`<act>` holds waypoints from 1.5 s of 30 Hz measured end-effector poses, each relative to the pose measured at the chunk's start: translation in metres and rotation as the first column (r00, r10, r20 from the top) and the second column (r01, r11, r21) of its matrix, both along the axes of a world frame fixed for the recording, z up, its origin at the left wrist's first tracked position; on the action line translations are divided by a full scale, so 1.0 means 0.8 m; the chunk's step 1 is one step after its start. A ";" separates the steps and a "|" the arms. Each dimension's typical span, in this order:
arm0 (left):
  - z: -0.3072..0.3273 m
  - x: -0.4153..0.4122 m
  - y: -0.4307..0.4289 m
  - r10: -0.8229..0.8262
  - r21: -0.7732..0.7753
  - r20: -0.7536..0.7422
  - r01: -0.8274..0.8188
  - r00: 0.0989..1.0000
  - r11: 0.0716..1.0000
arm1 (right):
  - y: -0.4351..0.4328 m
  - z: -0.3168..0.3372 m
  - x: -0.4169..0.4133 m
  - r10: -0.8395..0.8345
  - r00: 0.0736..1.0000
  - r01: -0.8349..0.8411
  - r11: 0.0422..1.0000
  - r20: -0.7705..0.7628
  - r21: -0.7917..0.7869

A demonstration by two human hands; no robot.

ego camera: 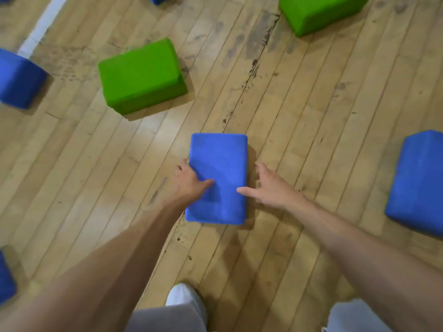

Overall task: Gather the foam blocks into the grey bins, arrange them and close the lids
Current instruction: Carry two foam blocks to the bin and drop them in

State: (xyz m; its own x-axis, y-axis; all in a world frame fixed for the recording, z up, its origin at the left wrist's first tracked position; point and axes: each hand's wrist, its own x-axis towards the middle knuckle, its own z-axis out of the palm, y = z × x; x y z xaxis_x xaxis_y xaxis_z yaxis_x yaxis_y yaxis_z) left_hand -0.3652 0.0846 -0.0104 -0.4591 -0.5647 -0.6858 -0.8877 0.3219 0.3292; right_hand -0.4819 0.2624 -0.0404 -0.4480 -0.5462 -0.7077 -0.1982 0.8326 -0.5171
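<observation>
hands go one on each side of the middle blue block (219,164). your left hand (189,184) grips its left edge, thumb on top and fingers tucked down the side, so the block cannot slip that way. your right hand (272,188) is spread loose, with only the thumb tip touching the top by the right edge. its fingers sit just beside the block and hold nothing yet. i think that hand needs to squeeze in too, because the foam looks wide and soft and two hands lift it better. the block lies flat on the wood floor (311,104), right in front of your shoe (182,295). farther out, more blocks lie apart on the floor: a near green block (141,75), a far green block (318,13), a right blue block (417,183) and a left blue block (19,77). no grey bin shows, so i guess most of the gathering is not done.
</observation>
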 end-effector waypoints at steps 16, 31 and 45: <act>0.042 -0.142 0.101 -0.106 -0.127 -0.314 0.069 0.943 0.989 | 0.095 0.002 -0.070 -0.396 0.916 0.401 0.895 0.066 -0.196; 0.018 -0.284 0.358 -0.642 -0.495 -0.162 0.501 0.749 0.710 | 0.435 0.008 -0.164 -0.755 0.347 0.919 0.393 -0.556 0.040; 0.008 -0.274 0.372 -0.672 -0.554 -0.163 0.497 0.722 0.668 | 0.376 -0.020 -0.106 -0.977 -0.134 0.989 -0.142 0.165 -0.038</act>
